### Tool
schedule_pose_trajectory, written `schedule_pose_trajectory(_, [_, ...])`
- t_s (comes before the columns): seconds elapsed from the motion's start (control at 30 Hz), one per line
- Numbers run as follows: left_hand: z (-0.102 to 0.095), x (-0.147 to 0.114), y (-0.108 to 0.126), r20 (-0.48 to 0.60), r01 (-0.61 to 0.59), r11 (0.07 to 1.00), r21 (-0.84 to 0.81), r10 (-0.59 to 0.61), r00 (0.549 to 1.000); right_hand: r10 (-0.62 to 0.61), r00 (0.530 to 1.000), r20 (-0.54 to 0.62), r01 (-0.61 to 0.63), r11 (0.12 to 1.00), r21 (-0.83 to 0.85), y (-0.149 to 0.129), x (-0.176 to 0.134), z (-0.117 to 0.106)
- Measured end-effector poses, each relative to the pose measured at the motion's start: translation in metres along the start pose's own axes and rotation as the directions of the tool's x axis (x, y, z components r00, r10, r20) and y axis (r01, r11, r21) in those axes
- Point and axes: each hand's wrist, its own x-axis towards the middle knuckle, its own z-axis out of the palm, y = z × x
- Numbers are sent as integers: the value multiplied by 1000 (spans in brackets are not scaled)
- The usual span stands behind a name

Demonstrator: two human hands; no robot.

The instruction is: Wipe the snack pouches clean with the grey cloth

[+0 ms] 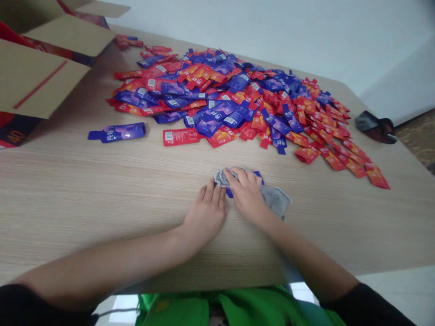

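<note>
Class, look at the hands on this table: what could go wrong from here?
The purple sachet partly covered by the grey cloth might crease or slip if the right hand presses unevenly.
The left hand, close against the cloth, could get in its way.
The loose heap of sachets may slide if bumped.

On the carton (22, 127) at left, we read the number 40 in orange. On a blue pouch (127, 131), we see white Chinese characters set sideways; the first looks like 纯, the next we cannot make out. A red pouch (186, 136) bears a barcode and print too small for us.
</note>
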Motion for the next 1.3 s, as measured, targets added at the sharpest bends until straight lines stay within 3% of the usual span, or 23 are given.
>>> schedule_pose_trajectory(0.2, [9,0,-1,20,-19,997,72,17,1000,245,965,-90,-249,968,-40,56,-22,-4])
schedule_pose_trajectory(0.33, [9,1,1,10,-5,996,84,4,1000,272,951,-145,-276,961,-5,74,-19,-12])
schedule_pose_trajectory(0.47, [7,1,1,-4,-7,997,83,7,1000,204,952,-229,-197,979,53,46,-1,-19])
schedule_pose_trajectory(0.57, [4,2,1,4,-7,998,66,7,1000,29,995,-100,-25,999,33,13,8,-14])
schedule_pose_trajectory(0.63, [2,2,1,6,-3,998,56,3,1000,-46,999,-6,46,999,-14,1,10,-8])
schedule_pose_trajectory(0.8, [3,3,2,13,0,998,61,-1,1000,27,1000,-15,-28,994,-105,19,0,-3])
schedule_pose_trajectory(1.03, [6,3,4,-7,13,996,83,-12,1000,191,979,-71,-196,978,-78,61,-22,-7])
schedule_pose_trajectory(1.2, [5,3,3,-7,4,996,86,-3,1000,149,974,-172,-145,989,32,38,-5,-17])
schedule_pose_trajectory(1.3, [2,3,2,-2,-8,997,74,8,1000,5,996,-94,-1,999,40,12,5,-16])
